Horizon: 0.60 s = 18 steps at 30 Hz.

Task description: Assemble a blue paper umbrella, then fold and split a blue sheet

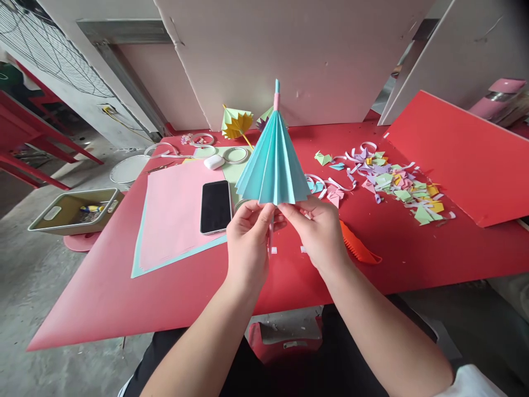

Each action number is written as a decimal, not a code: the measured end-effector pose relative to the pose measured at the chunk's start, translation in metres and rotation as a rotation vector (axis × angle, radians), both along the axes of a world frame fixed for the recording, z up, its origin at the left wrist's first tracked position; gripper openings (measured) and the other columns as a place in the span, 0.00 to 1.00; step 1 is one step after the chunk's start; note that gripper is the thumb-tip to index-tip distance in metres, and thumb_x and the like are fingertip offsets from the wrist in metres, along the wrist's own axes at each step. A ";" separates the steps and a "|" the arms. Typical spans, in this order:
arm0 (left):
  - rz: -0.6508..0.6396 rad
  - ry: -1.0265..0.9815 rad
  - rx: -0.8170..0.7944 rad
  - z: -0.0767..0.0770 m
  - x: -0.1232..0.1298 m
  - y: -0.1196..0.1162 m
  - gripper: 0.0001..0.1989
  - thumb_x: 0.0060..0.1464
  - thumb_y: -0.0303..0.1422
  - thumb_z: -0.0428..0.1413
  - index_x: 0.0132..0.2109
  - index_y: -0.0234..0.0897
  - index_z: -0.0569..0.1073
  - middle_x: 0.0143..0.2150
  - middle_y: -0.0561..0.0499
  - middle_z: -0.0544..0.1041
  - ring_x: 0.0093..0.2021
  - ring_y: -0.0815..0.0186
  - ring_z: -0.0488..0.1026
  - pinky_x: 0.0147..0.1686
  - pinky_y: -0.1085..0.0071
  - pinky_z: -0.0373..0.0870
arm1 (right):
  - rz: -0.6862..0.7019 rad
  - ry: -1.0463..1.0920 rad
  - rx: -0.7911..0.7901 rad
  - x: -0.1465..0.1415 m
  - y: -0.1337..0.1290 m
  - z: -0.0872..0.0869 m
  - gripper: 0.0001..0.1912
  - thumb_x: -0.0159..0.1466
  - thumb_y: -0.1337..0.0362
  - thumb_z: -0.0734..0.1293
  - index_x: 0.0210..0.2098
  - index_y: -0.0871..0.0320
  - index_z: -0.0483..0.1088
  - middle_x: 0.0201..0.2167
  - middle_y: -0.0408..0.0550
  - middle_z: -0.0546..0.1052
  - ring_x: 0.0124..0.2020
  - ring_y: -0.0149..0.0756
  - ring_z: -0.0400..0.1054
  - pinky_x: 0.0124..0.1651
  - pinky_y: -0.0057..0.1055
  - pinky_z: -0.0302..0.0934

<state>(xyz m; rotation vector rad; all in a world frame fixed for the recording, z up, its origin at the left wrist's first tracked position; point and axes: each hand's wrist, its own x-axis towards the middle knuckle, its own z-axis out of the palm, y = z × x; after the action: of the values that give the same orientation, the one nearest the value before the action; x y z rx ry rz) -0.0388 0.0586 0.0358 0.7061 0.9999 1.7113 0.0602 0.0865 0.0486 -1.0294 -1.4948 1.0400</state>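
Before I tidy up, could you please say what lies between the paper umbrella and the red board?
In the head view, loose colourful paper scraps lie between the umbrella and the board.

It looked like a makeshift paper-craft corner in a plain room: a red desk [177,300] stood by a pale panel wall [285,49], paper sheets [176,220] lay towards its left edge, coloured scraps [403,190] nearer its right edge, and bare concrete floor [25,270] spread beyond its left edge
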 end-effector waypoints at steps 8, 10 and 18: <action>0.108 0.117 0.023 -0.003 0.000 0.000 0.06 0.49 0.32 0.60 0.32 0.36 0.71 0.29 0.54 0.72 0.27 0.73 0.70 0.27 0.76 0.69 | -0.129 -0.264 0.241 -0.005 -0.004 -0.004 0.12 0.62 0.59 0.61 0.28 0.54 0.75 0.30 0.47 0.74 0.35 0.36 0.67 0.38 0.33 0.61; 0.114 0.143 0.019 -0.004 0.000 0.000 0.06 0.49 0.33 0.60 0.33 0.36 0.71 0.30 0.52 0.72 0.28 0.71 0.71 0.26 0.76 0.70 | -0.149 -0.296 0.234 -0.006 -0.004 -0.006 0.13 0.62 0.58 0.61 0.28 0.55 0.74 0.28 0.47 0.74 0.34 0.36 0.66 0.38 0.32 0.61; 0.127 0.146 -0.030 -0.006 0.001 0.002 0.08 0.47 0.34 0.61 0.35 0.36 0.74 0.30 0.52 0.74 0.26 0.72 0.70 0.26 0.76 0.70 | -0.156 -0.215 0.146 -0.006 -0.004 -0.006 0.12 0.60 0.56 0.63 0.30 0.55 0.74 0.27 0.46 0.74 0.33 0.36 0.67 0.35 0.31 0.61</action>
<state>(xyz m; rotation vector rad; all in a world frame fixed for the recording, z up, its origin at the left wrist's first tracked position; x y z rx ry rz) -0.0376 0.0608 0.0300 0.7711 1.1917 1.7689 0.0538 0.0826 0.0426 -1.1609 -1.6088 0.7171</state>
